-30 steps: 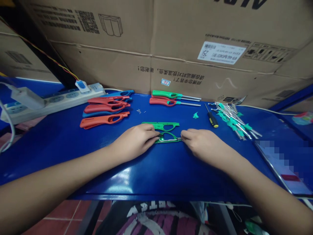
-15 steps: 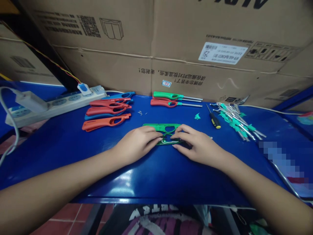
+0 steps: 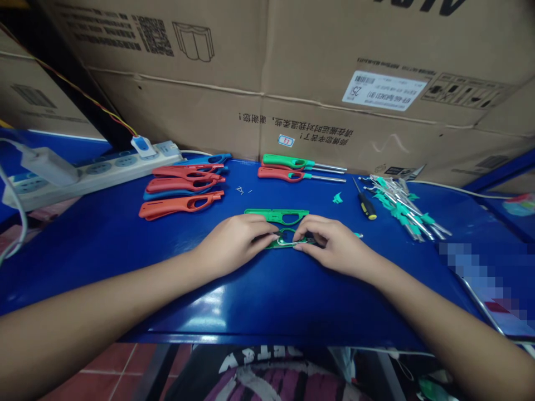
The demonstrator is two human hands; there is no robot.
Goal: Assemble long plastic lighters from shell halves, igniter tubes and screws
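Note:
A green lighter half-shell (image 3: pixel 287 229) with a white wire (image 3: pixel 284 243) along it lies low on the table between my hands. My left hand (image 3: pixel 240 242) is closed on its left end, thumb and fingers pinched together. My right hand (image 3: pixel 334 244) pinches at the wire near the shell's right side; the fingertips partly hide what they grip. A short metal tip (image 3: pixel 358 235) shows beyond my right knuckles. Just behind, the other green half-shell (image 3: pixel 267 215) lies flat, its trigger opening to the right.
Red, orange and blue lighter handles (image 3: pixel 181 205) lie at left by a power strip (image 3: pixel 100 172). Two lighters with metal tubes (image 3: pixel 303 167) rest at the back. A screwdriver (image 3: pixel 366 205) and a pile of metal tubes with green parts (image 3: pixel 407 209) are at right. Cardboard boxes (image 3: pixel 209 106) stand behind.
My right fingers, more spread before, have drawn together at the wire, and more of the shell's loop shows. My left hand keeps its pinch. The view has shifted slightly.

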